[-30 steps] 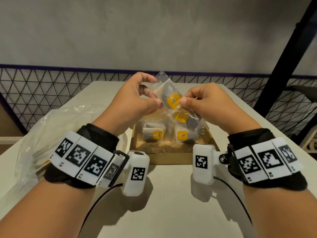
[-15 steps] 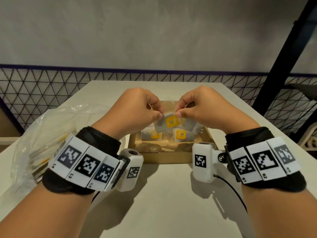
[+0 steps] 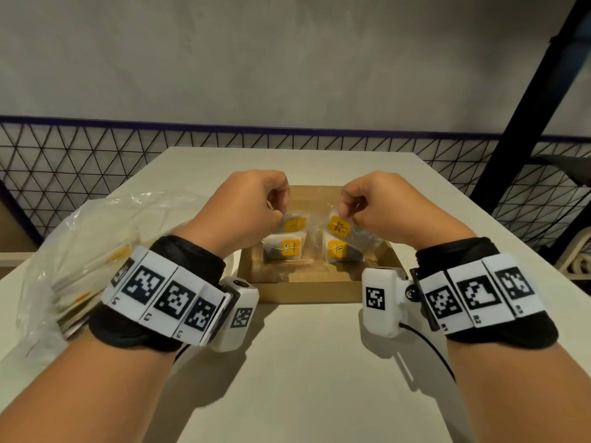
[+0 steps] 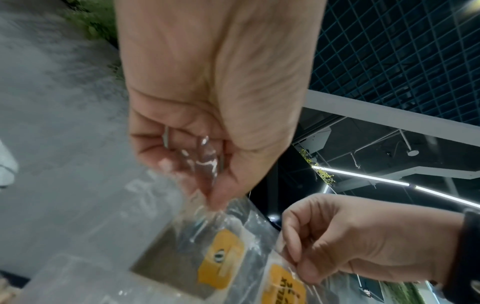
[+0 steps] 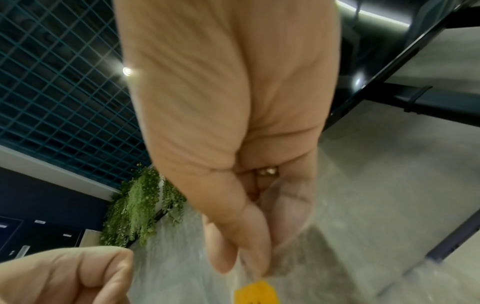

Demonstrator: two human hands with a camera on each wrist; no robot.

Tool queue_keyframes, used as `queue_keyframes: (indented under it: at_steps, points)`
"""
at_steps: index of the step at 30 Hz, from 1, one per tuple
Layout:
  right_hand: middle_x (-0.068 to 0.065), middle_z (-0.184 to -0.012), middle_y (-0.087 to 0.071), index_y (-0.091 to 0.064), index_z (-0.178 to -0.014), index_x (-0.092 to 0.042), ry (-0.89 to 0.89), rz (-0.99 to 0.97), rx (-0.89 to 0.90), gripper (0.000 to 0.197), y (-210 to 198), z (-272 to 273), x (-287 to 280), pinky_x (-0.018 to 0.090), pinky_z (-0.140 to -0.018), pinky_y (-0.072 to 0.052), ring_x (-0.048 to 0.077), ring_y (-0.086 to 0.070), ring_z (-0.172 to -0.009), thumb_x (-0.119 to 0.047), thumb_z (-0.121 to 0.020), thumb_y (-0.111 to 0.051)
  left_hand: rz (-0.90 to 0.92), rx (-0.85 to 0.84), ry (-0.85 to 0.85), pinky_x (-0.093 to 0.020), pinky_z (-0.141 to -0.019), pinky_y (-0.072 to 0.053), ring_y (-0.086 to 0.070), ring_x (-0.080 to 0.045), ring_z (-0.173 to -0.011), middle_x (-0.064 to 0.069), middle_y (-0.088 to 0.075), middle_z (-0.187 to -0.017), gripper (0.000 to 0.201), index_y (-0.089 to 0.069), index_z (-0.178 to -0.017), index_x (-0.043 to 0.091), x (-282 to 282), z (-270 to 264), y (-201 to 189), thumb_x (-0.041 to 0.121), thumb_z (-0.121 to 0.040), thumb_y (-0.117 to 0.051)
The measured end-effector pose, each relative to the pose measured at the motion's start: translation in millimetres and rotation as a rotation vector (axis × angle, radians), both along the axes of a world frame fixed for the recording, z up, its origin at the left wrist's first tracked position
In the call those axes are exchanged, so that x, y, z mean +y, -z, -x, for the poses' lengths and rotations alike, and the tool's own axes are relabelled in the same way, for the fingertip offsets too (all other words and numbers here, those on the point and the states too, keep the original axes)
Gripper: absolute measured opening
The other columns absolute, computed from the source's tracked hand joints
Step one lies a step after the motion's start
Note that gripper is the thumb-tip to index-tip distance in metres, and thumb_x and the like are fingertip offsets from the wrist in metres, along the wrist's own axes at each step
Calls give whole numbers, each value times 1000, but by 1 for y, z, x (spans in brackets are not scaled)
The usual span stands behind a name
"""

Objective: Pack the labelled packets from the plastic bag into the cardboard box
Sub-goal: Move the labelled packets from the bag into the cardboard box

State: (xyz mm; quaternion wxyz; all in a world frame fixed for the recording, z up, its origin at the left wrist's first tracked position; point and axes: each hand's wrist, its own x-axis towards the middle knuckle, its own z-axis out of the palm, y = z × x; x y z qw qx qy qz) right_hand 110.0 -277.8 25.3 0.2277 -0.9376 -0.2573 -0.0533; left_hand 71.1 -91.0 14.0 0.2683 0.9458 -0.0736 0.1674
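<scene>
A shallow cardboard box (image 3: 307, 287) sits mid-table. My left hand (image 3: 252, 206) pinches the top edge of a clear packet with a yellow label (image 3: 294, 224) over the box's left half; the same packet (image 4: 221, 259) hangs below my left fingers in the left wrist view. My right hand (image 3: 367, 203) pinches a second yellow-labelled packet (image 3: 339, 226) over the right half, its label (image 5: 255, 293) just showing in the right wrist view. Two more packets lie in the box, one at left (image 3: 284, 248) and one at right (image 3: 339, 251). The plastic bag (image 3: 83, 260) holding more packets lies at the left.
The pale table (image 3: 303, 378) has bare surface in front of the box. A black wire-mesh fence (image 3: 80, 148) runs behind the table, and a dark slanted post (image 3: 524, 100) stands at the right.
Both hands came down from chest height to just above the box and moved apart. The packets held together a second ago are now separate, one in each hand.
</scene>
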Motion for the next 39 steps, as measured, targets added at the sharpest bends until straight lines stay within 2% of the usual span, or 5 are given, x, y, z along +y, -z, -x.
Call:
queue_keyframes:
  at_steps: [10,22,26,30,39]
  points:
    - [6,-122,-61,-66,-113,-11,77,424,201,31,8,2,4,32,-97,-45,24,-55,-112,-6,-92,-45,-323,287,105,-21,-86,-40,-53,-14,-105,7,-58,-112,28,-70,-105,16,8,-16,19,3,-90,-52]
    - [11,-122,-61,-63,-114,-5,108,492,203,31,14,-3,5,35,-94,-47,27,-56,-111,-7,-91,-44,-302,409,140,-17,-87,-32,-39,-5,-105,10,-41,-134,42,-52,-132,15,0,-10,14,17,-90,-57]
    - [10,-103,-63,-65,-107,-4,117,527,240,28,15,-4,3,25,-68,-44,23,-58,-93,-8,-90,-44,-280,508,51,-22,-90,-38,-48,-13,-115,6,-51,-132,51,-45,-132,20,3,-9,17,17,-85,-63]
    - [12,-120,-61,-62,-116,-4,142,490,237,31,12,-4,2,34,-91,-47,27,-58,-110,-8,-91,-44,-302,472,43,-27,-101,-38,-41,-14,-126,11,-45,-139,55,-46,-135,20,6,-10,15,17,-83,-64]
    - [11,-123,-59,-62,-117,-6,149,423,225,33,7,3,6,33,-94,-45,26,-54,-114,-7,-91,-43,-356,524,-23,-26,-85,-45,-55,-19,-106,1,-57,-123,44,-52,-129,18,4,-7,14,15,-85,-58]
